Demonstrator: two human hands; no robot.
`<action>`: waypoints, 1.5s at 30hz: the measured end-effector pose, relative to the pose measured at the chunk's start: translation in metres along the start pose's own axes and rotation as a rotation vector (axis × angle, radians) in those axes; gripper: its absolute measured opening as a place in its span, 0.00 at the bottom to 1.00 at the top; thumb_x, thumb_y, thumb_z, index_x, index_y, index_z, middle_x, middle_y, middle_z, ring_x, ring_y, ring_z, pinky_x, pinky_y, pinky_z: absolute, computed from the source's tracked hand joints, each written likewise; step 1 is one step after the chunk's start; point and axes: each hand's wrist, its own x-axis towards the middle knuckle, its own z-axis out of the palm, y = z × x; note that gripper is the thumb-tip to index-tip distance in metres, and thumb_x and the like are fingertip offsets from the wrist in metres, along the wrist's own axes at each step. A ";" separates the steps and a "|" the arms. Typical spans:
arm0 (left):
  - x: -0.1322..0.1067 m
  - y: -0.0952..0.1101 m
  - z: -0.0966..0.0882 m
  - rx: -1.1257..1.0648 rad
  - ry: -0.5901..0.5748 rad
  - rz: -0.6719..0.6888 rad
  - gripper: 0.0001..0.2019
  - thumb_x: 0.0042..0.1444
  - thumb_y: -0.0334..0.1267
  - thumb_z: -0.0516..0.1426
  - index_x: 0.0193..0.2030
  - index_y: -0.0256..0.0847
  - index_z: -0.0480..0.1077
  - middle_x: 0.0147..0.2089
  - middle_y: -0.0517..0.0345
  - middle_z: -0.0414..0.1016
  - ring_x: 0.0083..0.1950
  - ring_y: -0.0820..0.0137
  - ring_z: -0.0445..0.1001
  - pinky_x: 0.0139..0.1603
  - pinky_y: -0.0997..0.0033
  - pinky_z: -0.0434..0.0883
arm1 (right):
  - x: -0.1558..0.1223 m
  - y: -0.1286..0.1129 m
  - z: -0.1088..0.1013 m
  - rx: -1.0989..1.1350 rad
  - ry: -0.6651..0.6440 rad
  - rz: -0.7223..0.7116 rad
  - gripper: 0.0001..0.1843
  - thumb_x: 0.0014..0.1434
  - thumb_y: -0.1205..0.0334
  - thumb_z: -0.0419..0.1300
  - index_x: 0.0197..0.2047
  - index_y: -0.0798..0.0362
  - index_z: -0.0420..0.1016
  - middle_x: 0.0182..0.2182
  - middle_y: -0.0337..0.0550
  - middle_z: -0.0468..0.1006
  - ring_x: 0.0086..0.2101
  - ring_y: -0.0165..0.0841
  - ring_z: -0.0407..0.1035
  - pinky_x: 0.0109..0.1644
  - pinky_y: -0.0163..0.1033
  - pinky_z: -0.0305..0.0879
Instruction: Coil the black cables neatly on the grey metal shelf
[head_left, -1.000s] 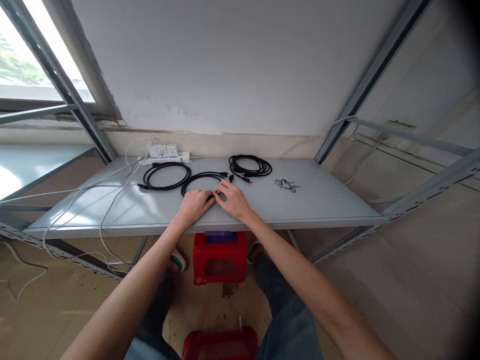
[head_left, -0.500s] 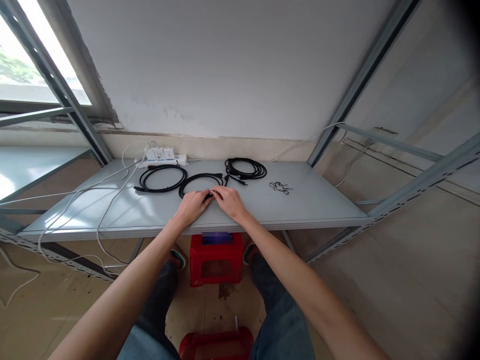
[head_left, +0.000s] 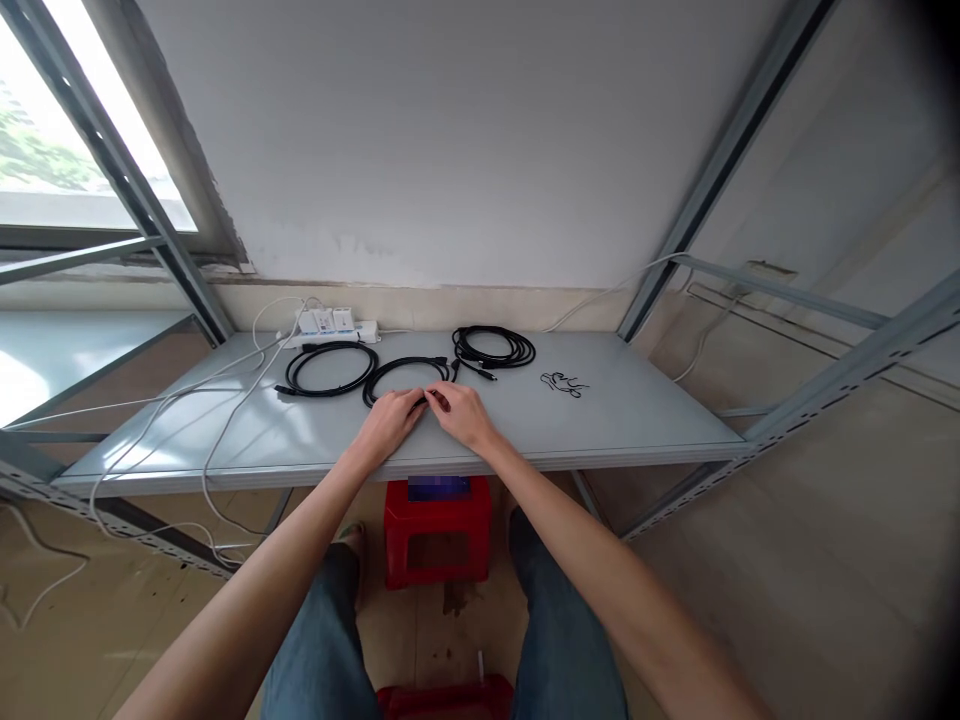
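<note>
A coiled black cable lies near the front edge of the grey shelf, with both my hands at its near side. My left hand is closed on that side of the coil, thumb and fingertips together. Right beside it, my right hand is pinched at the same spot; whatever is between its fingertips is too small to make out. My fingers hide the near part of the coil. A second black cable coil lies to the left, and a third, thicker black coil to the right behind.
Several short black ties lie loose on the right of the shelf. A white power strip with plugs stands at the back left, and white cords trail over the left edge. A red stool is below.
The view has shifted slightly, so the shelf appears lower. My hands stay at the near side of the middle coil, and the right fingertips have changed position a little.
</note>
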 end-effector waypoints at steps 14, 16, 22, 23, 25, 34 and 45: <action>-0.001 0.008 -0.006 0.022 -0.084 -0.044 0.16 0.76 0.43 0.49 0.56 0.40 0.76 0.48 0.43 0.85 0.50 0.55 0.83 0.50 0.63 0.71 | -0.003 0.000 -0.001 -0.003 -0.066 -0.017 0.11 0.75 0.65 0.55 0.52 0.50 0.79 0.46 0.47 0.83 0.43 0.35 0.77 0.50 0.37 0.71; -0.001 0.007 -0.006 -0.001 -0.090 -0.045 0.16 0.76 0.42 0.49 0.57 0.41 0.76 0.49 0.44 0.85 0.50 0.55 0.83 0.50 0.63 0.72 | -0.003 -0.001 -0.002 0.010 -0.067 -0.007 0.11 0.74 0.65 0.55 0.53 0.50 0.79 0.46 0.47 0.83 0.42 0.35 0.77 0.49 0.37 0.71; -0.001 0.005 -0.006 -0.045 -0.086 -0.042 0.14 0.75 0.40 0.50 0.56 0.42 0.76 0.50 0.46 0.85 0.51 0.57 0.83 0.49 0.65 0.71 | -0.005 0.000 -0.001 0.043 -0.047 -0.015 0.12 0.74 0.66 0.54 0.52 0.51 0.79 0.46 0.47 0.83 0.42 0.35 0.77 0.49 0.38 0.71; -0.002 0.006 -0.006 -0.042 -0.087 -0.046 0.14 0.75 0.40 0.50 0.55 0.42 0.76 0.50 0.46 0.85 0.50 0.57 0.83 0.49 0.65 0.72 | -0.005 0.001 -0.001 0.048 -0.049 -0.023 0.12 0.75 0.66 0.54 0.51 0.50 0.79 0.46 0.47 0.83 0.42 0.36 0.77 0.49 0.38 0.70; -0.002 0.006 -0.006 -0.034 -0.093 -0.058 0.14 0.75 0.41 0.50 0.54 0.42 0.76 0.49 0.46 0.85 0.50 0.57 0.83 0.48 0.65 0.71 | -0.005 0.001 -0.001 0.066 -0.053 -0.032 0.13 0.75 0.66 0.52 0.51 0.50 0.79 0.46 0.47 0.83 0.43 0.36 0.76 0.50 0.38 0.70; -0.003 0.010 -0.009 0.048 -0.122 -0.100 0.15 0.76 0.43 0.49 0.50 0.41 0.75 0.45 0.44 0.84 0.48 0.55 0.82 0.47 0.63 0.70 | -0.005 -0.002 -0.003 0.055 -0.082 -0.003 0.11 0.67 0.72 0.58 0.47 0.51 0.78 0.40 0.43 0.80 0.35 0.33 0.72 0.42 0.37 0.68; 0.000 0.003 -0.003 0.033 -0.110 -0.102 0.13 0.75 0.46 0.51 0.51 0.42 0.73 0.45 0.46 0.84 0.47 0.54 0.82 0.43 0.64 0.68 | -0.007 0.001 0.000 -0.064 -0.089 -0.001 0.13 0.76 0.66 0.53 0.49 0.49 0.79 0.43 0.44 0.81 0.39 0.34 0.74 0.42 0.37 0.64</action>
